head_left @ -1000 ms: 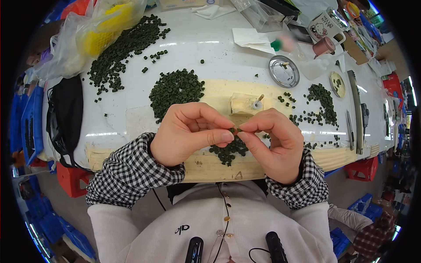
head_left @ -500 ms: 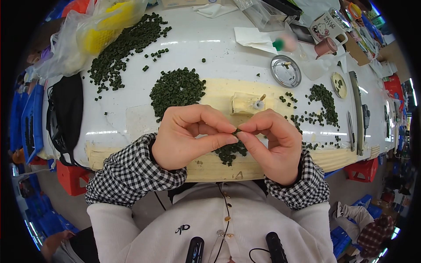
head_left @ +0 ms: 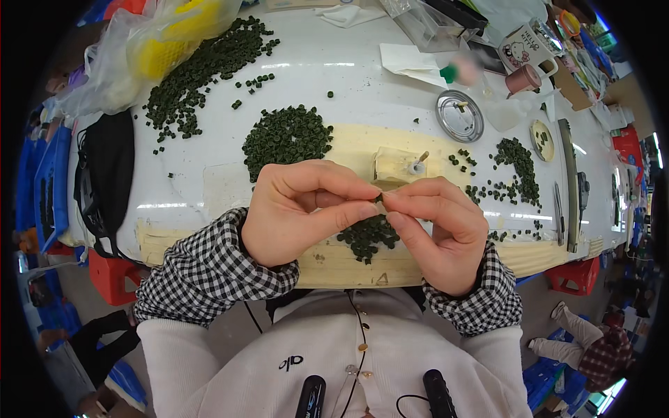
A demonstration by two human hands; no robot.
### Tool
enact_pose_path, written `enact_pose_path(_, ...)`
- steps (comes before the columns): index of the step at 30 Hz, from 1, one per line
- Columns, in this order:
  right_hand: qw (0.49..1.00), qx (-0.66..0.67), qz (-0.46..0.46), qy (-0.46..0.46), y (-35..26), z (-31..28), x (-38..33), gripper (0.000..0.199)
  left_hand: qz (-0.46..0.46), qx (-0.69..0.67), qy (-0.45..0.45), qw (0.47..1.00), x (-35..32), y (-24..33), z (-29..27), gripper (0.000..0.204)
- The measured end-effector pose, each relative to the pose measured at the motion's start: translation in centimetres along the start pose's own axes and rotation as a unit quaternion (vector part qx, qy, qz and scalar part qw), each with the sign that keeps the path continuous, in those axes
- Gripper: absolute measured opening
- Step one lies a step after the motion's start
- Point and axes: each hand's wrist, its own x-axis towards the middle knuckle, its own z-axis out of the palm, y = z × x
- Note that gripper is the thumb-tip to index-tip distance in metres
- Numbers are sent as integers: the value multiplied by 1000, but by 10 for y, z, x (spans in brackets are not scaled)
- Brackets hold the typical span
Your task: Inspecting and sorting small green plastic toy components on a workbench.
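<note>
In front of my chest my two hands meet, with a small dark green piece (head_left: pixel 378 198) between the fingertips. My left hand (head_left: pixel 293 205) pinches it between thumb and forefinger. My right hand (head_left: pixel 446 230) touches the piece from the other side, its forefinger at the piece and its thumb slightly lower. The fingers cover most of the piece. Below the hands, a small pile of dark green pieces (head_left: pixel 366 244) lies near the table's front edge. Beyond my left hand is a larger heap of short, round dark green pieces (head_left: pixel 287 139).
A cream block with an upright peg (head_left: pixel 390 165) stands just beyond my hands. Further right are a round metal lid (head_left: pixel 459 116), scattered green pieces (head_left: pixel 517 164) and long metal tools (head_left: pixel 568 184). A black bag (head_left: pixel 108 177) and a plastic bag (head_left: pixel 115 73) lie left.
The right thumb has dropped slightly away from its forefinger, and the right hand has shifted a little to the right. The left hand still pinches the green piece.
</note>
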Motion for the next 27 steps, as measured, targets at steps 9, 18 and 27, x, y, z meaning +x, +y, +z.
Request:
enact_pose_path(9,998,44,44,-9,0,2,-1,21,83,158,17,984,0,3,2,40)
enact_pose_path(18,993,92,79,-5,3,6,-5,22,155,276,6,949,-2,3,-2,43)
enact_pose_path(27,1000,2,23,-20,0,4,-4,29,160,286,8,945,-3,2,-2,42)
